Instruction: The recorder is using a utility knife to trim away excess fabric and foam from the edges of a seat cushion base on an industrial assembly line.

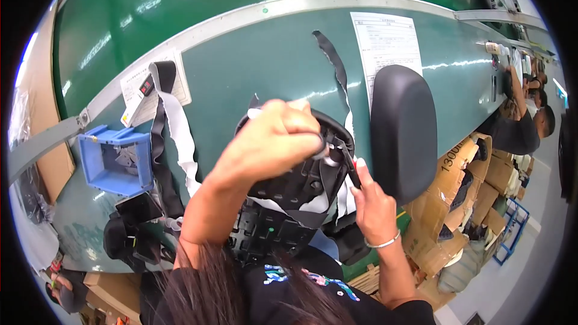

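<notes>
At centre, the left hand [278,138] is curled closed over a black plastic shell [288,188] on the green counter [259,60]; its contents are hidden. Right of centre, the right hand [374,210] grips a slim black-and-red object [350,167].

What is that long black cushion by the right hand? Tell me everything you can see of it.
The black cushion is long and thick-looking, with rounded ends and smooth, softly shining sides, perhaps leather-like. No seams or fittings are visible. It lies on the green table, its length pointing away from the person, and hides the lower part of a white printed sheet. The right hand is beside its near end; whether they touch is unclear. Its underside is hidden.
</notes>
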### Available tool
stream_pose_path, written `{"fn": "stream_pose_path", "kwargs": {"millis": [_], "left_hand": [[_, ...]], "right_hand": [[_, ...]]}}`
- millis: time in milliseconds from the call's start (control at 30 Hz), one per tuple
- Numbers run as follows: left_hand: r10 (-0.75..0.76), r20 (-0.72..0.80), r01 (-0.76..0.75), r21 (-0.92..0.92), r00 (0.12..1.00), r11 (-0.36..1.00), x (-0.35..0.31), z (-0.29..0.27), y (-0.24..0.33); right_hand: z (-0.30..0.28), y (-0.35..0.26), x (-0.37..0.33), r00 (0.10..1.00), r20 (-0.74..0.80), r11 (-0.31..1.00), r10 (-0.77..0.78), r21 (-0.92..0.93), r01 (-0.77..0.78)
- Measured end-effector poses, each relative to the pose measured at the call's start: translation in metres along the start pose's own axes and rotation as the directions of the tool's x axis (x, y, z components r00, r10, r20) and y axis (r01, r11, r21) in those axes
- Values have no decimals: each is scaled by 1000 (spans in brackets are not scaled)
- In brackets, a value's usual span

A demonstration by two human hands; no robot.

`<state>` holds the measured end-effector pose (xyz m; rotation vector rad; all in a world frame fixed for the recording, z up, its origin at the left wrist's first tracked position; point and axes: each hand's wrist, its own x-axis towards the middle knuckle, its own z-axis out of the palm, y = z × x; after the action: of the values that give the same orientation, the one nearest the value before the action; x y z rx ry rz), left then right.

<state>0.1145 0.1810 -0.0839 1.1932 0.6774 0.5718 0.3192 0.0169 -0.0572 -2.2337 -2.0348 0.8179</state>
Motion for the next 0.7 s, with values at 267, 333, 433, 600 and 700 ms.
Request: {"fn": "stream_pose_path", "kwargs": {"millis": [267,333,433,600,700], "left_hand": [[653,-181,-644,-488,735,589,-19,-34,8],[585,-219,-489,-797,781,354,-38,-43,-2],[680,-327,-558,-817,656,145,-86,-66,36],[226,-835,195,364,502,911,-146,-60,-25],[-131,-647,571,538,751,620,-160,-26,-68]], "right_hand": [[48,-30,-62,982,-51,941,180,299,-157],[51,-25,-72,978,55,855,203,476,-205],[75,-38,-106,980,176,844,-95,536,-14],[58,-8,-59,922,119,620,369,708,-339],[89,-12,32,929,-154,401,337,916,6]]}}
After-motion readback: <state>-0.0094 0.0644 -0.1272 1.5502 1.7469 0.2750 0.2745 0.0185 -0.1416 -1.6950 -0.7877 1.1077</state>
